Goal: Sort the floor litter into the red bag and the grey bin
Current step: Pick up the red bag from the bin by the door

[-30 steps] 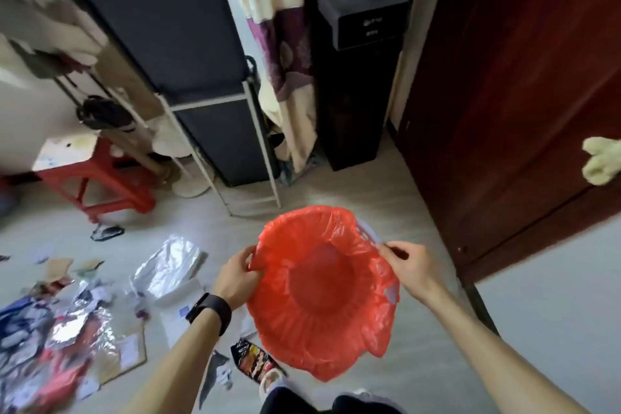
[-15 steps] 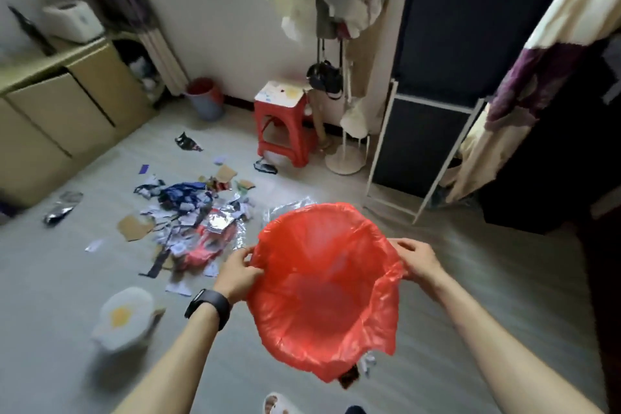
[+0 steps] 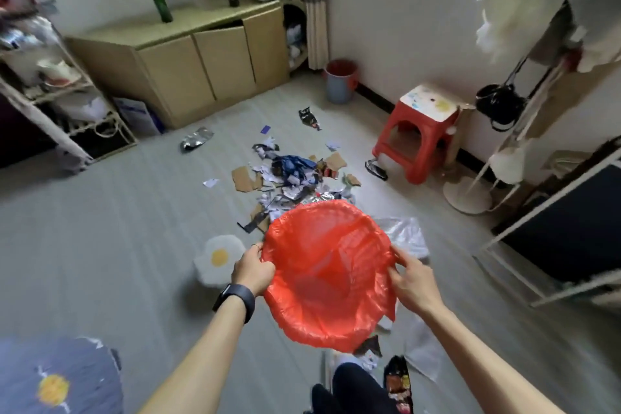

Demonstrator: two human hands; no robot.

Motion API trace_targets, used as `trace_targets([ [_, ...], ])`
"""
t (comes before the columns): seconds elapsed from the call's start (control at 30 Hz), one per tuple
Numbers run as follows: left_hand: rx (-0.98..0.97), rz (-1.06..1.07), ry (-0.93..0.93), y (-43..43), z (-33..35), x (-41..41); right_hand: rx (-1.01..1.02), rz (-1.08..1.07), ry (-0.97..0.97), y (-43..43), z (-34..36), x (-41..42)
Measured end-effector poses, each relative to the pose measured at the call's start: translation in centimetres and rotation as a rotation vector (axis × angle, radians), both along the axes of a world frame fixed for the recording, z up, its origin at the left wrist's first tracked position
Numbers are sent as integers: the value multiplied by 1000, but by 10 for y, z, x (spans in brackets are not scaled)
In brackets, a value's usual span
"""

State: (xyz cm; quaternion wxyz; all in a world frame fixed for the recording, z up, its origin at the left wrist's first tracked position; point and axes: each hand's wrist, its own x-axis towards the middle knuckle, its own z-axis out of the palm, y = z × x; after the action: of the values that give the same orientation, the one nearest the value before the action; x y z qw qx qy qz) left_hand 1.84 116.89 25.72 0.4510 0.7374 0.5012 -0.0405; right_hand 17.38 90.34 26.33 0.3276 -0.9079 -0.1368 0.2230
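Note:
I hold the red bag (image 3: 326,272) spread wide in front of me, its mouth facing up. My left hand (image 3: 252,270) grips its left rim and my right hand (image 3: 411,279) grips its right rim. Beyond the bag a pile of floor litter (image 3: 289,175) lies scattered: torn paper, cardboard pieces, dark wrappers and foil. A crumpled foil wrapper (image 3: 196,139) lies apart to the left. The grey bin (image 3: 340,81) with a red liner stands against the far wall. More wrappers (image 3: 396,380) lie by my feet.
A red plastic stool (image 3: 418,131) stands right of the litter. A tan cabinet (image 3: 201,54) with green bottles lines the far left wall. An egg-shaped slipper (image 3: 218,257) lies left of the bag. A white rack frame (image 3: 537,245) and hanging clothes stand at right; a metal shelf (image 3: 60,101) stands at left.
The view has swung left across the room, from the dark door to the cabinet and the grey bin. Both hands kept hold of the red bag, held wide throughout.

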Motion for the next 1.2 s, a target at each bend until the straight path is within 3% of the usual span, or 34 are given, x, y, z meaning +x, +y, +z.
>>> trace_targets([
  [0.6, -9, 284, 61, 309, -14, 123, -8, 194, 32, 352, -14, 173],
  [1.03, -30, 363, 55, 459, -26, 173, 6, 268, 32, 523, -13, 237],
  [1.2, -62, 430, 89, 550, -56, 167, -22, 313, 76, 628, -36, 242],
])
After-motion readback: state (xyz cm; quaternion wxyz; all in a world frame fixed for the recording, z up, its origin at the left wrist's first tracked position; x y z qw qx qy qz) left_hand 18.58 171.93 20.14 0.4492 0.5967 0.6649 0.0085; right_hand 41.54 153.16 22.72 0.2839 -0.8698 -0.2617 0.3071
